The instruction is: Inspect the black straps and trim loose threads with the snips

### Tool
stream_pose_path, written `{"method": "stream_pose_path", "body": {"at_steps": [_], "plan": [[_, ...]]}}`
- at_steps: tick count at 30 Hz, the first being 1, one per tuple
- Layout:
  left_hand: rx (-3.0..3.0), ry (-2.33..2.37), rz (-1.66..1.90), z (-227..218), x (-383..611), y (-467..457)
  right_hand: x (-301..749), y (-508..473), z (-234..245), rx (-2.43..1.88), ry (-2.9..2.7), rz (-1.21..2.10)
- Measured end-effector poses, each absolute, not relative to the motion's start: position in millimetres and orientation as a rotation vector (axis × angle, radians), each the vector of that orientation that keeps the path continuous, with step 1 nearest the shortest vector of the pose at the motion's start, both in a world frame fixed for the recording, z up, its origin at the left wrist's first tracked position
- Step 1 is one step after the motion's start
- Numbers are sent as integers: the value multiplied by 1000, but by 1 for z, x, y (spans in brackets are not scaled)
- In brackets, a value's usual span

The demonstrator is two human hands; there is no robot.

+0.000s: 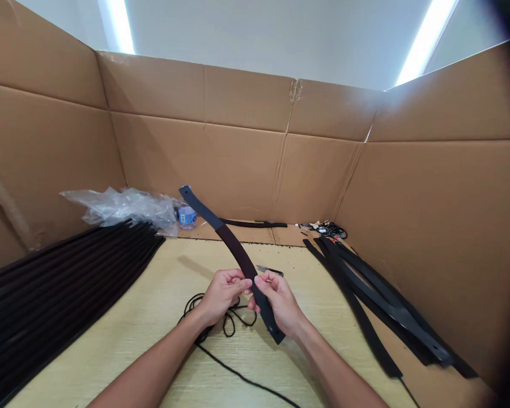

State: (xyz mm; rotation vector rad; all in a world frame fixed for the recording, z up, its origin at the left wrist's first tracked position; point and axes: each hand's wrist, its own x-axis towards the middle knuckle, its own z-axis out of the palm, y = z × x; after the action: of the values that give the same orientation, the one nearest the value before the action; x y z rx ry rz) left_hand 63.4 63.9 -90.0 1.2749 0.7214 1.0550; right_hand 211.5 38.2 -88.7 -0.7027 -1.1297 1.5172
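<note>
Both hands grip a long, curved dark strip (240, 255), raised over the table and tilted, its far end up and to the left. Its middle stretch looks dark brown and wrapped, while the two ends are smooth and grey-black with a small hole near each tip. My left hand (225, 294) pinches the strip's left edge between thumb and fingers. On the opposite edge, my right hand (278, 297) pinches it close to where the brown part ends. A loose black cord (229, 323) lies coiled on the table under my left hand. Behind my right hand rests a pair of small thread snips (270, 270).
Many dark strips (76, 283) lie stacked at left. Clear plastic bags (123, 207) and a cut bottle (187, 217) stand behind them. More curved strips (378, 300) are piled at right, near tangled black cord (334, 230). Cardboard walls (238, 158) enclose the wooden table (153, 317).
</note>
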Motion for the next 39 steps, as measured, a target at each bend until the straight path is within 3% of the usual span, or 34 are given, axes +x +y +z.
{"method": "stream_pose_path", "body": {"at_steps": [10,17,39], "plan": [[1295,759,1075,-87,68,61,203,38,-88,-821,-1004,1469],[1266,844,1190,-84,67,65,209,41,-90,-661,-1014,1459],[1259,716,1058,-85,66,63,209,42,-92,-815,-1086,1479]]}}
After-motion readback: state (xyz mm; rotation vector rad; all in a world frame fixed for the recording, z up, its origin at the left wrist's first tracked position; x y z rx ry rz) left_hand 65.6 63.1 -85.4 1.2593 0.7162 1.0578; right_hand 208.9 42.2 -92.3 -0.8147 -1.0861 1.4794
